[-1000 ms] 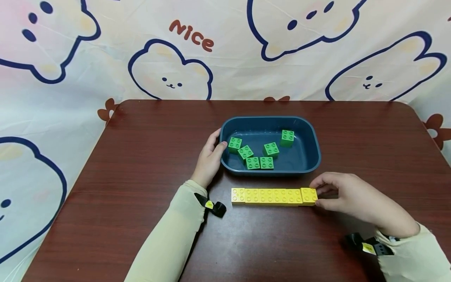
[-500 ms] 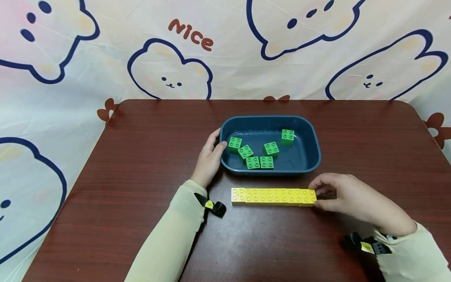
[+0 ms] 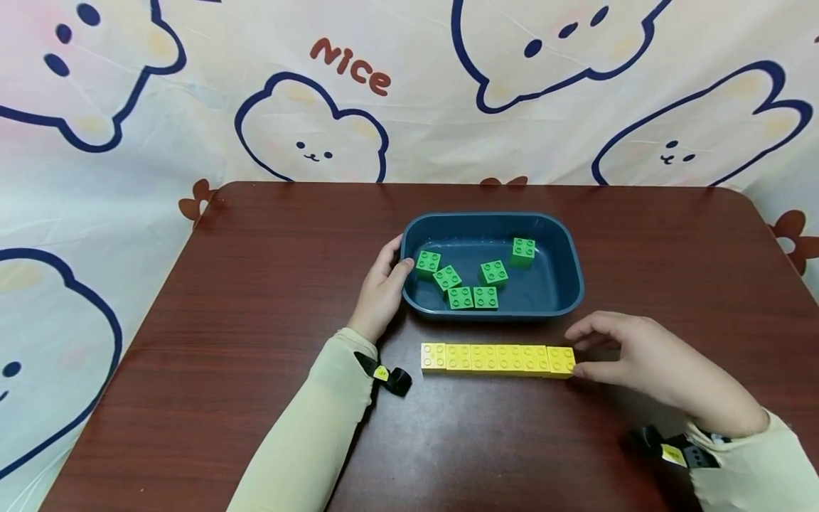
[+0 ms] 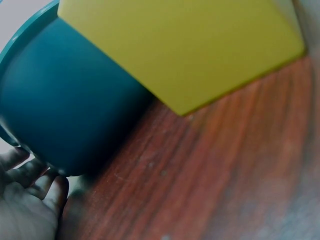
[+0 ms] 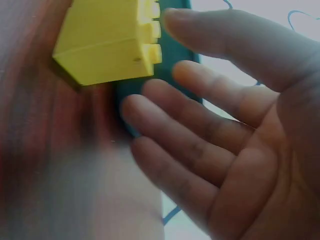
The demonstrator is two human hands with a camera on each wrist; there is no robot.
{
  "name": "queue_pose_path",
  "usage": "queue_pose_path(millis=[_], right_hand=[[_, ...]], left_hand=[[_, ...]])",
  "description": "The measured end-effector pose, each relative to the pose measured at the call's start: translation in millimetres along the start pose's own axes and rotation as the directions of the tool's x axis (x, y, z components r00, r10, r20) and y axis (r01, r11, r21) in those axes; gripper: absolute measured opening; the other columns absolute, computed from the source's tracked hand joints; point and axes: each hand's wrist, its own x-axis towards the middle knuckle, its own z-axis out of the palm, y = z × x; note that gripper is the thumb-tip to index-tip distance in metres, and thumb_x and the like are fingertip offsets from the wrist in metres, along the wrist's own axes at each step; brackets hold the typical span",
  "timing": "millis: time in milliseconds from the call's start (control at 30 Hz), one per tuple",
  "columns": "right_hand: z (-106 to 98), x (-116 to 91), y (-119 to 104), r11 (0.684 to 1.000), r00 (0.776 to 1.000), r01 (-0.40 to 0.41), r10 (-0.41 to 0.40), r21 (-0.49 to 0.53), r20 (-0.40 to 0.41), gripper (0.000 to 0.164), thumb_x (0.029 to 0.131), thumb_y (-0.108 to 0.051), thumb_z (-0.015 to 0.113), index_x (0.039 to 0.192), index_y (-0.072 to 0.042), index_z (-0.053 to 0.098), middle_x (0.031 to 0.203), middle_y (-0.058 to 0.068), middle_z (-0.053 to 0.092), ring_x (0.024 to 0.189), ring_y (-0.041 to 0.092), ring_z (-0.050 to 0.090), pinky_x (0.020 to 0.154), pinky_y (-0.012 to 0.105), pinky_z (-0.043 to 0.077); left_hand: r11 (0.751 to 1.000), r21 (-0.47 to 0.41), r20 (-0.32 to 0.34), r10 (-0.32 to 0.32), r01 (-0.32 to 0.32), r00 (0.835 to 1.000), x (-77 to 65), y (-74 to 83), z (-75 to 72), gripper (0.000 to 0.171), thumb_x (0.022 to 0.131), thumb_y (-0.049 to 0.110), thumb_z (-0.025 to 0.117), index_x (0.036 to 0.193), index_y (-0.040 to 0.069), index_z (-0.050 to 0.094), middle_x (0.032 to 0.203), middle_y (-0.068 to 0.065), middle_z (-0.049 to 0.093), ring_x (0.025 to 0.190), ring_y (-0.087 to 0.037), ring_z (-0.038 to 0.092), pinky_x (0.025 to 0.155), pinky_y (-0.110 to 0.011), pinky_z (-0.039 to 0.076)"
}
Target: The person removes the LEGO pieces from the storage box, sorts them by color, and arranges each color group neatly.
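My left hand (image 3: 379,295) grips the left end of a dark blue plastic tray (image 3: 557,307), thumb over the rim and fingers along the outer wall. Several green toy building bricks (image 3: 493,273) lie loose inside. In front of the tray, a straight row of yellow building bricks (image 3: 496,358) runs left to right. At its right end is my right hand (image 3: 646,359), thumb tip close by the last brick and the other fingers apart from it. The right wrist view shows those fingers (image 5: 195,150) loosely extended beside the yellow end brick (image 5: 105,50), with nothing between them.
Everything stands on a dark red-brown wooden table (image 3: 288,242). A pale cloth (image 3: 422,135) printed with cartoon animals hangs behind it. Black straps with small cameras sit on both wrists, beside the pale green sleeves (image 3: 301,427).
The end yellow brick shifted slightly left against the row. My right hand's fingers have since loosened and moved off it a little. The left hand stays on the tray.
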Motion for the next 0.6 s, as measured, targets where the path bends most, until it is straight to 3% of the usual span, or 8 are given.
queue_pose_path(millis=[100,267,500,600], right_hand=[[-4.8,-3.4,-1.9,0.997,0.993,0.066,-0.069,-0.027,-0.096,0.035,0.082,-0.021,0.085,0.113,-0.016,0.071,0.107,-0.002,0.07,0.093,0.018,0.066,0.077,0.033,0.058],[-9.3,-0.3,-8.8,0.983,0.96,0.181,-0.182,-0.025,-0.211,0.031,0.084,-0.016,0.083,0.113,-0.016,0.072,0.105,-0.004,0.071,0.091,0.014,0.067,0.078,0.024,0.056],[-14.6,24.1,-24.4,0.974,0.941,0.216,-0.19,0.062,-0.281,0.033,0.088,-0.015,0.079,0.119,-0.011,0.069,0.111,0.004,0.071,0.096,0.018,0.068,0.081,0.013,0.051],[-14.0,39.0,-28.8,0.976,0.946,0.209,-0.185,0.067,-0.265,0.035,0.09,-0.016,0.078,0.123,-0.008,0.067,0.115,0.007,0.07,0.1,0.024,0.067,0.087,0.023,0.054]], left_hand=[[1.0,-0.004,-0.003,0.008,-0.008,1.0,-0.2,0.2,0.1,0.045,0.106,0.026,0.047,0.151,0.026,0.044,0.151,0.008,0.045,0.136,-0.012,0.04,0.114,-0.043,0.033],[1.0,-0.004,-0.003,0.011,-0.011,1.0,-0.1,-0.2,1.1,0.045,0.106,0.025,0.047,0.151,0.025,0.044,0.151,0.007,0.044,0.136,-0.012,0.04,0.113,-0.043,0.033],[1.0,0.005,0.0,-0.002,0.002,1.0,0.2,-0.5,-0.5,0.045,0.106,0.028,0.047,0.151,0.027,0.043,0.151,0.01,0.044,0.137,-0.011,0.04,0.114,-0.043,0.033],[1.0,0.004,-0.003,0.001,-0.001,1.0,0.7,-0.8,0.1,0.045,0.106,0.027,0.047,0.151,0.027,0.044,0.151,0.01,0.044,0.137,-0.01,0.04,0.114,-0.043,0.033]])
